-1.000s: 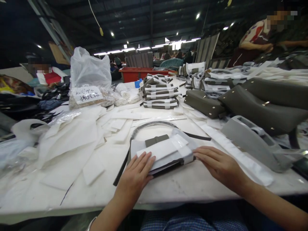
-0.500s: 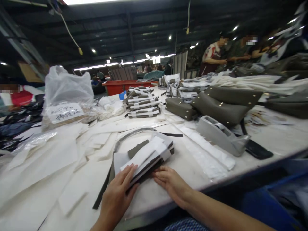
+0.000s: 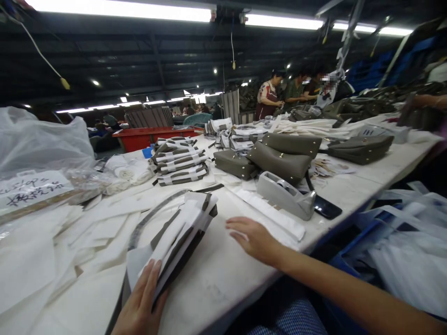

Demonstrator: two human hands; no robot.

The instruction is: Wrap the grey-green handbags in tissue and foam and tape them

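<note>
My left hand [image 3: 141,298] grips the near end of an olive handbag [image 3: 174,237] wrapped in white paper, fingers over the top and thumb at its side. The bag rests tilted on the table, and its strap [image 3: 148,211], with a pale wrapping on it, curves out to the left. My right hand [image 3: 251,237] is apart from the bag, to its right above the tabletop. Its fingers stretch forward and nothing shows in them. Close beyond that hand are a grey tape dispenser [image 3: 286,195] and a white wrapped strip [image 3: 268,211].
White sheets [image 3: 87,260] spread over the left of the table [image 3: 216,284]. Wrapped bags [image 3: 181,163] are stacked farther back, beside unwrapped olive bags [image 3: 284,160]. A phone [image 3: 327,207] lies near the table edge. Several people stand at the back; a blue bin [image 3: 344,260] is at lower right.
The view has swung right. My right hand has come away from the bag's side. The bag now stands more steeply on edge, with my left hand still on it.
</note>
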